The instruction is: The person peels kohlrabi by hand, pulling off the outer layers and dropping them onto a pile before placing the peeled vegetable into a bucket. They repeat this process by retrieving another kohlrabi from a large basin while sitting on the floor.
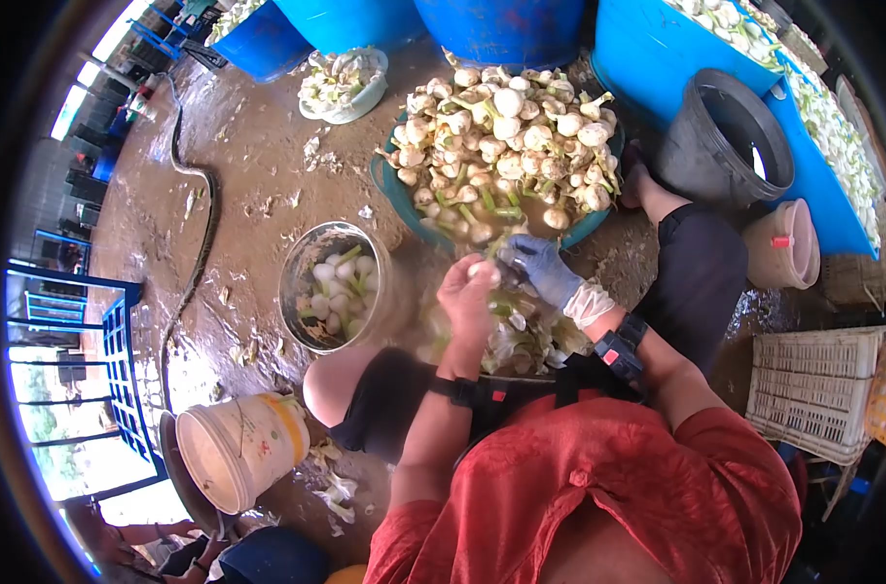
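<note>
My left hand point(465, 300) is bare and closed around a white garlic bulb point(478, 272). Close beside it, my right hand point(550, 270), in a blue-grey glove, grips a small dark tool point(510, 259) that is mostly covered by its fingers. Both hands meet above my lap, where peeled leaves and skins point(523, 343) are heaped. Just beyond them stands a wide green tub point(388, 192) piled with unpeeled garlic bulbs point(509, 146) in brownish water. Left of my hands, a metal pail point(292, 310) holds cleaned white bulbs point(338, 288) with short green stems.
A white bucket point(219, 457) lies tilted at lower left. Along the wet floor runs a black hose point(209, 209). At right are a dark bucket point(691, 146), a pinkish pail point(783, 243) and a white crate point(817, 384). Blue tubs point(501, 34) line the back.
</note>
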`<state>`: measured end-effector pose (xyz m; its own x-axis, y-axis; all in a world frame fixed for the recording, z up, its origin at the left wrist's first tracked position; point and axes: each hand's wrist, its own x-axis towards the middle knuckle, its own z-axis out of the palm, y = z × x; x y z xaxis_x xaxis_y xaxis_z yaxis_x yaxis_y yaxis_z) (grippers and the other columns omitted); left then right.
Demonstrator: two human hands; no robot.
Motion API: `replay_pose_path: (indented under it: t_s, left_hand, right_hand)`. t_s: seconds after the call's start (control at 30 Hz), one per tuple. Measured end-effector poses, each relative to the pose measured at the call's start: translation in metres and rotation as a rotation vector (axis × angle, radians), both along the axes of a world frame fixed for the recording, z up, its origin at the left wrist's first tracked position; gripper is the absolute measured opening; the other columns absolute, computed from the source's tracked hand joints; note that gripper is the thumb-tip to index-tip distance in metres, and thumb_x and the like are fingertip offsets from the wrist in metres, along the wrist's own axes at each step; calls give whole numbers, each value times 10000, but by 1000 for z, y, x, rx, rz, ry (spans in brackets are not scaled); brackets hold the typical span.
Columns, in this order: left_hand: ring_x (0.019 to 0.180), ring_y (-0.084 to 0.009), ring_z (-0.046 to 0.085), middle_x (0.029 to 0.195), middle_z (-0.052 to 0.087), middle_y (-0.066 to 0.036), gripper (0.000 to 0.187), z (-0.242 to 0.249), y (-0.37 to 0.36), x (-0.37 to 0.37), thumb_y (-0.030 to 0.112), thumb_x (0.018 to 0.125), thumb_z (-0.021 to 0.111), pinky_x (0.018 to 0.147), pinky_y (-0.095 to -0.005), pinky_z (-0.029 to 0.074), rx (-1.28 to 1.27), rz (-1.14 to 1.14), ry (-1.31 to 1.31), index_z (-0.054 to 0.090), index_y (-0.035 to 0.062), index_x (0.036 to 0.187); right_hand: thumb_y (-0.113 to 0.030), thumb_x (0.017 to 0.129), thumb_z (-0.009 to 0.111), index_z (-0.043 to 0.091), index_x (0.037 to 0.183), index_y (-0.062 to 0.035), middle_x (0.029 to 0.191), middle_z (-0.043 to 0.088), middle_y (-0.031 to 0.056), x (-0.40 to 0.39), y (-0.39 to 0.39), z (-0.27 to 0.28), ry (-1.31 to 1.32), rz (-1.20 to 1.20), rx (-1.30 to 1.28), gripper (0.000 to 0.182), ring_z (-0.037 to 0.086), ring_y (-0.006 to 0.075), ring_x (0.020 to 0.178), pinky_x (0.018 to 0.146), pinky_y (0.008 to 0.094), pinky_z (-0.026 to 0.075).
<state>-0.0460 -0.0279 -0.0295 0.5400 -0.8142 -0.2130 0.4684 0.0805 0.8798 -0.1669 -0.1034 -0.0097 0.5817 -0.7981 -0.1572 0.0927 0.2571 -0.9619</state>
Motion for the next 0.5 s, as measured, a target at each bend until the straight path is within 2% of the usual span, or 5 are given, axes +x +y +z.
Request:
replay_pose_path:
  t_s: [0.1, 0.13, 0.3, 0.37, 0.5]
  left_hand:
    - [791, -188, 625, 847, 594, -67, 160, 6, 2, 7, 50, 831, 627, 645, -279, 529, -11, 3, -137, 582, -5, 974]
    - [813, -224, 618, 831, 591, -85, 194, 3, 2, 17, 200, 892, 560, 679, -336, 521, -13, -33, 550, 554, 27, 980]
    - [822, -225, 607, 879, 602, -99, 204, -6, -2, 20, 242, 901, 534, 678, -350, 499, -68, -189, 569, 529, 56, 984]
    - [809, -225, 601, 880, 600, -105, 223, 4, -5, 14, 210, 872, 560, 688, -342, 498, -103, -193, 461, 505, 56, 1024]
    - [900, -184, 557, 1039, 541, -110, 491, -4, -13, -2, -3, 717, 646, 764, -294, 477, -101, -162, -39, 427, 28, 1156]
  right_hand:
    - [-139, 860, 620, 607, 856, -13, 668, 581, 10, -11, -9, 6, 132, -36, 138, 127, 486, 76, 526, 494, 221, 417]
    - [-162, 829, 660, 620, 821, 5, 673, 607, 27, -15, -14, -11, 259, -13, -114, 172, 491, 94, 535, 499, 238, 417]
    - [-271, 809, 680, 618, 833, 14, 689, 600, 72, -36, -24, -30, 563, 151, -566, 293, 496, 149, 532, 532, 315, 437]
    - [-341, 850, 619, 612, 883, 4, 709, 604, 84, -46, -22, -22, -144, 291, 325, 347, 508, 161, 558, 577, 311, 438]
    - [-428, 899, 534, 601, 876, -32, 713, 552, -6, -33, -21, 1, 572, 310, -469, 402, 490, 95, 661, 625, 267, 420]
